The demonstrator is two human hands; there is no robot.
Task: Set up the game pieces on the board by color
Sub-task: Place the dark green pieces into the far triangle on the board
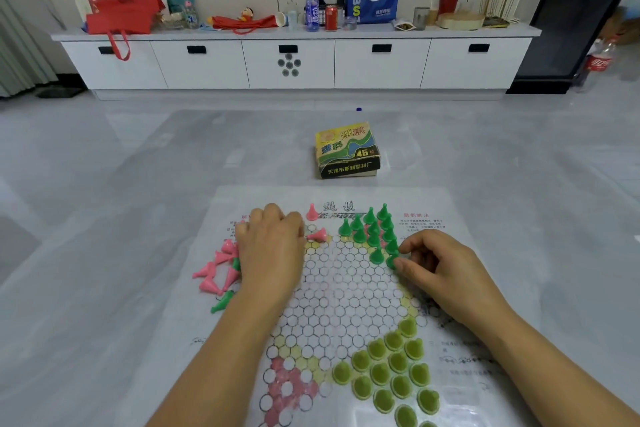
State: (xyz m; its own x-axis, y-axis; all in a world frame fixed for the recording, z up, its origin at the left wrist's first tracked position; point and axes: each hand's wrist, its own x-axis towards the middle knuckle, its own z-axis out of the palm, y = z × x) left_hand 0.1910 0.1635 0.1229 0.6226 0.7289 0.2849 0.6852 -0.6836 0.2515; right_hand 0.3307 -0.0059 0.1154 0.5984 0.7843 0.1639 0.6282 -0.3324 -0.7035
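A paper Chinese checkers board (346,288) lies on the floor. Several dark green cone pieces (372,230) stand in its upper right corner. My right hand (436,270) pinches one dark green piece (392,259) at the edge of that group. Several yellow-green pieces (388,371) stand in the lower right corner. Pink pieces (216,270) lie toppled in a loose pile at the board's left, with a green one (223,302) among them. My left hand (270,246) rests palm down over that pile, fingers curled; what it holds is hidden. One pink piece (311,212) stands and another (317,236) lies near the top.
The game's cardboard box (346,151) sits on the grey floor beyond the board. A long white cabinet (294,62) with bags, bottles and cans on top runs along the far wall. A cola bottle (599,61) stands at the right.
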